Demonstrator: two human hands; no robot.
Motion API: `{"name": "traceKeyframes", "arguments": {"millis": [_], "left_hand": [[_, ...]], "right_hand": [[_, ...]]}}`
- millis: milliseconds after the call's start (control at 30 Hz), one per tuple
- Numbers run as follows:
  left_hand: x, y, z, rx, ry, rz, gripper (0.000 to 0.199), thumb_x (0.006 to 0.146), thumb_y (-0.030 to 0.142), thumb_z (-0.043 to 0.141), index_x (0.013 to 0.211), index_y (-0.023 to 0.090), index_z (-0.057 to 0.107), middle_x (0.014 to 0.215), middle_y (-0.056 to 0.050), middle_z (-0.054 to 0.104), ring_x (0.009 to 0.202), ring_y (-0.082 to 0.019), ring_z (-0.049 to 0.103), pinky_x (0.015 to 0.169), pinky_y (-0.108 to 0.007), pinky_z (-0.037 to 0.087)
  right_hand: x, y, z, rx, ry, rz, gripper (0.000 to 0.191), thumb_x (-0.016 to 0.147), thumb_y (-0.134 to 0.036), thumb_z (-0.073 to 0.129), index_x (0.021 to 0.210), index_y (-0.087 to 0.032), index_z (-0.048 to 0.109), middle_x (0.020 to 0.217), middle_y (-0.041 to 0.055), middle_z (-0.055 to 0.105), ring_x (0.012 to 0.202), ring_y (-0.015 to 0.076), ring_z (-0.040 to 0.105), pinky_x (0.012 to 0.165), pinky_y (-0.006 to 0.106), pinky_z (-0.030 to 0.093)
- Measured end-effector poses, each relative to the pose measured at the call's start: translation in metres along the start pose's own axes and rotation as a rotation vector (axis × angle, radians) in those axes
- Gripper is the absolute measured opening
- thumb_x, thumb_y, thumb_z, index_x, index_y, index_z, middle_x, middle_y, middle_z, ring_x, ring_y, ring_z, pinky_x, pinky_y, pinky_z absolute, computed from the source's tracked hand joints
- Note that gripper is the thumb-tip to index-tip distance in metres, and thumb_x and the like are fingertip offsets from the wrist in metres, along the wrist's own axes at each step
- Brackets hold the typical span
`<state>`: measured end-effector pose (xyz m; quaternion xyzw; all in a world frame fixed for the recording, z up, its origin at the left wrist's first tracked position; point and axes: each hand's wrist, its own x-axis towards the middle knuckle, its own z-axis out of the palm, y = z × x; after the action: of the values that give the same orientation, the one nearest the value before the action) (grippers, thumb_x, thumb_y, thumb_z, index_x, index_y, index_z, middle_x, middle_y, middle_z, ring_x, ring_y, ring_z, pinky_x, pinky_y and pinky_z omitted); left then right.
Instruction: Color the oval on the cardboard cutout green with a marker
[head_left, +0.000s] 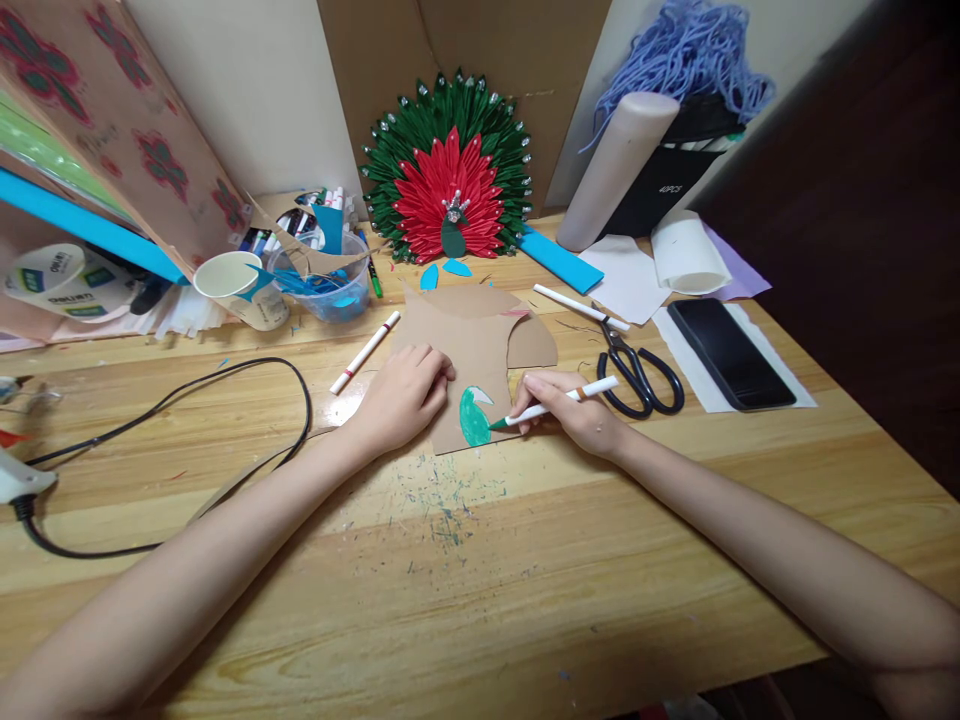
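In my right hand is a white marker with a brown band, gripped like a pen. Its green tip touches the right edge of a small curved paper shape, green except for a white pointed part at the top. Under that shape lies a piece of brown cardboard. My left hand rests on the cardboard's left side with its fingers curled in, and nothing shows in them. A capped white marker with red bands lies beyond my left hand. Black-handled scissors lie beyond my right hand.
A green and red paper peacock stands at the back. A paper cup and a plastic tub of scraps stand left of it. A phone lies right, a black cable left. Green specks dot the near tabletop.
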<state>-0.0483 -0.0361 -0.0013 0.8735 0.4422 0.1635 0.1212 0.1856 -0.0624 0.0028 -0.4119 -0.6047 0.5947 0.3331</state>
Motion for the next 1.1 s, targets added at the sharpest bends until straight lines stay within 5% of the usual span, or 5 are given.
{"name": "traceKeyframes", "arguments": {"millis": [1100], "left_hand": [[-0.0001, 0.0001, 0.0, 0.007, 0.0, -0.003, 0.013, 0.09, 0.019, 0.039, 0.092, 0.018, 0.051, 0.092, -0.004, 0.058, 0.087, -0.016, 0.051, 0.076, -0.031, 0.04]], "right_hand": [[-0.0009, -0.0016, 0.0004, 0.014, -0.001, -0.004, 0.045, 0.086, -0.056, 0.052, 0.068, -0.015, 0.062, 0.06, 0.0024, 0.061, 0.055, 0.0116, 0.059, 0.052, 0.024, 0.049]]}}
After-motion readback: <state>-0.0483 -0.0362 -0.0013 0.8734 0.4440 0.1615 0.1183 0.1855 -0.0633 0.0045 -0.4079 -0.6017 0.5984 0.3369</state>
